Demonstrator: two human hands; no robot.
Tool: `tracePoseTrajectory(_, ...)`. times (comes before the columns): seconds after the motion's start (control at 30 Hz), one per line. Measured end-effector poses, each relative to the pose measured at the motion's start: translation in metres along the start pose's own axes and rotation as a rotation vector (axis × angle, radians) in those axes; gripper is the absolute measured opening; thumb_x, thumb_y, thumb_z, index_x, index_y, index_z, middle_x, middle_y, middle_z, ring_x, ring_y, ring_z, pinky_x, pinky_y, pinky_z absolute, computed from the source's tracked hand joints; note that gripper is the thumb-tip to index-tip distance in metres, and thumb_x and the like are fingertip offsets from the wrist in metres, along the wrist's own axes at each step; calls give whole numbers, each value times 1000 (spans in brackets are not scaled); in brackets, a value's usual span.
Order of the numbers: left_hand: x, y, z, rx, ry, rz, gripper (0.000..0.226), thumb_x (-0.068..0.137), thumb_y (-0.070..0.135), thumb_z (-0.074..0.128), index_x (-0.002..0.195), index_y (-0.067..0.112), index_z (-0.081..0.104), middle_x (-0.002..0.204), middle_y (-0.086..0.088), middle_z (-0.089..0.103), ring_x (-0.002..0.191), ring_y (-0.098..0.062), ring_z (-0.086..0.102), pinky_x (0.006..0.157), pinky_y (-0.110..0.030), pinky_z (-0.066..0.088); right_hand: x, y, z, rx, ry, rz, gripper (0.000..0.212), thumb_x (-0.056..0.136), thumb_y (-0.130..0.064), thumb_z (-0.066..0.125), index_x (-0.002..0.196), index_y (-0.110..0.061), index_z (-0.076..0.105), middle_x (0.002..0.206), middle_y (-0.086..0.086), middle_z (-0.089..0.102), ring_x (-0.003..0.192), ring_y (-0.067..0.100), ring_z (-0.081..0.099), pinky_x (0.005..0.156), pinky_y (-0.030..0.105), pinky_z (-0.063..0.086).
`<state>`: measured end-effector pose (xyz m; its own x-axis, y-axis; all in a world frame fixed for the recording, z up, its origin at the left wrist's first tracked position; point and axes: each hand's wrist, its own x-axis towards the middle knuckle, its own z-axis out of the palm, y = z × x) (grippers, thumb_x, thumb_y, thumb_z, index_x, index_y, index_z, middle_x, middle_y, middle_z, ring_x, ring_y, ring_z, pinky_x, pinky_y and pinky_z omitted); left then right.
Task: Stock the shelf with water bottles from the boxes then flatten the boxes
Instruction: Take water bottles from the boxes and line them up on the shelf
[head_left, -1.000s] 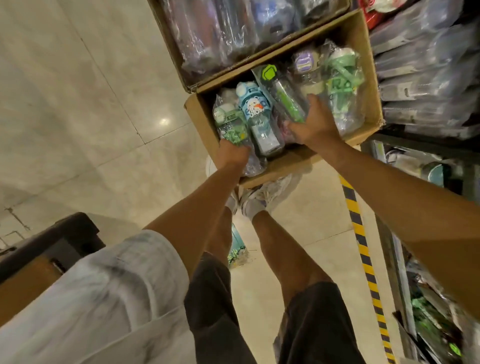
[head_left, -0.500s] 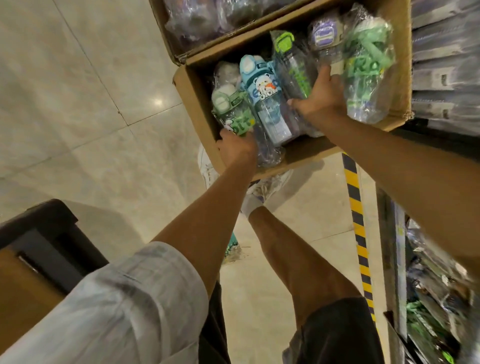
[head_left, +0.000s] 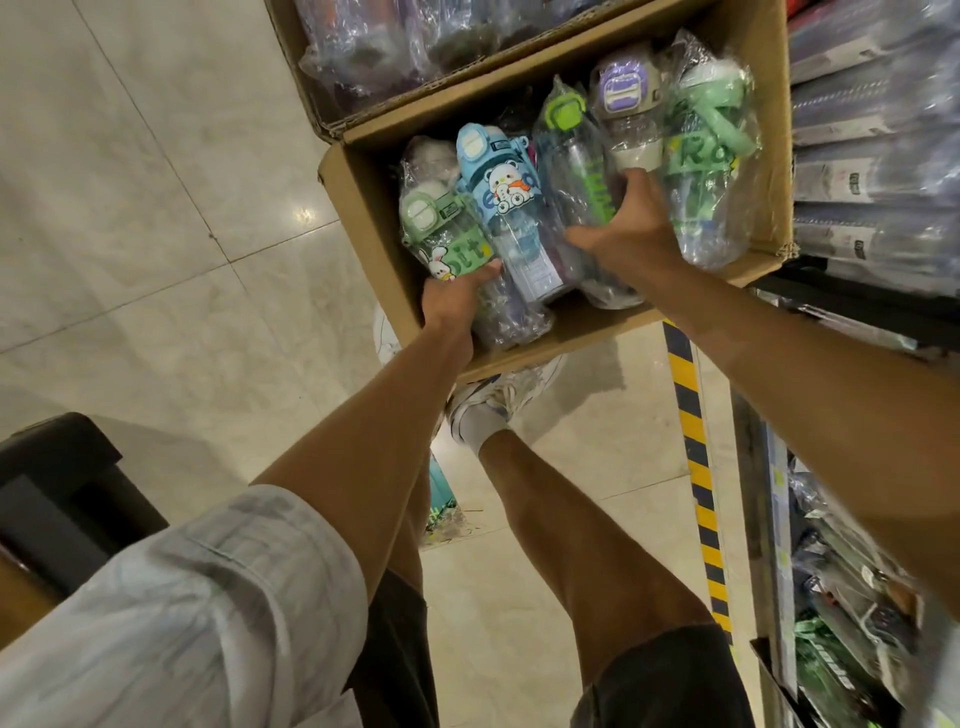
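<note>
Gathering bottles (head_left: 511, 208) in the box (head_left: 363, 208): left hand (head_left: 454, 296) and right hand (head_left: 631, 228) each clamp one; next I lift them to the shelf (head_left: 878, 171).

tiled floor (head_left: 156, 218), striped tape (head_left: 696, 452), wrapped bottle (head_left: 441, 493)

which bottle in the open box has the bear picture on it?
The blue bottle, second from the left in the cardboard box, between the pale green rabbit bottle and the clear bottle with the lime-green cap.
</note>
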<state>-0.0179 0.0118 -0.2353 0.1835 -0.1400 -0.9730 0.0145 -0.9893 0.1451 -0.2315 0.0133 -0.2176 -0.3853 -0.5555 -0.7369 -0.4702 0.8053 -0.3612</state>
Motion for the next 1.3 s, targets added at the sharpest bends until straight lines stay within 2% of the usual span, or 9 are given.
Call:
tracePoseTrajectory(0.17, -13, 3, -5, -45, -24, 10, 96, 53, 37, 97, 132, 15, 48, 122, -7, 67, 106, -29, 68, 95, -50, 57, -24, 6, -19, 170, 9, 45, 56, 76, -35, 78, 123, -29, 47, 124, 3, 54, 97, 11, 60, 68, 19, 44)
tracePoseTrajectory(0.33, -34, 14, -14, 56, -55, 44, 76, 83, 27, 84, 140, 10, 37, 118, -5, 57, 102, -23, 60, 81, -42, 55, -47, -6, -30, 251, 20, 57, 62, 72, -36, 77, 126, -20, 52, 121, 6, 60, 97, 15, 64, 80, 31, 57)
tracePoseTrajectory(0.4, -42, 17, -23, 94, -65, 53, 78, 82, 27, 84, 143, 10, 38, 126, -7, 58, 107, -25, 59, 91, -46, 55, -55, -8, -30, 291, 13, 62, 54, 77, -30, 79, 121, -19, 50, 118, 6, 59, 94, 15, 62, 73, 17, 52)
tracePoseTrajectory(0.53, -70, 30, -48, 120, -142, 129, 60, 77, 18, 84, 130, 10, 60, 112, -8, 74, 95, -27, 74, 64, -33, 62, -78, -15, -34, 397, 12, 68, 56, 91, -14, 76, 137, -11, 44, 113, -1, 45, 86, 4, 48, 58, 0, 38)
tracePoseTrajectory(0.67, -116, 47, -73, 188, -238, 209, 40, 81, 9, 80, 117, 18, 66, 112, -11, 77, 104, -32, 75, 83, -46, 64, -129, -33, -49, 516, 19, 143, 54, 91, -22, 77, 134, -11, 46, 107, -2, 57, 90, 14, 55, 59, 9, 43)
tracePoseTrajectory(0.83, -215, 76, -99, 321, -345, 337, 38, 81, 16, 79, 118, 19, 71, 111, -8, 78, 101, -29, 75, 79, -46, 62, -220, -73, -90, 799, 109, 245, 78, 81, -28, 84, 145, -12, 43, 128, 7, 63, 116, 31, 65, 99, 42, 53)
tracePoseTrajectory(0.93, -289, 98, -106, 360, -423, 406, 41, 84, 16, 81, 123, 22, 69, 114, -5, 78, 105, -25, 75, 91, -46, 60, -282, -94, -126, 900, 184, 248, 94, 64, -43, 85, 147, -20, 46, 133, 10, 65, 116, 30, 68, 98, 47, 57)
tracePoseTrajectory(1.1, -417, 142, -107, 439, -588, 559, 55, 80, 20, 83, 132, 22, 65, 120, -2, 76, 113, -26, 72, 95, -42, 58, -382, -121, -190, 1014, 327, 188, 60, 84, -15, 83, 136, -26, 54, 119, 2, 72, 107, 25, 71, 99, 50, 58)
tracePoseTrajectory(1.3, -543, 171, -99, 555, -763, 724, 61, 84, 19, 82, 141, 20, 59, 127, -6, 73, 116, -26, 71, 101, -49, 56, -486, -145, -252, 1088, 511, 156, 72, 66, -40, 89, 129, -28, 57, 119, 6, 73, 105, 30, 71, 92, 51, 59)
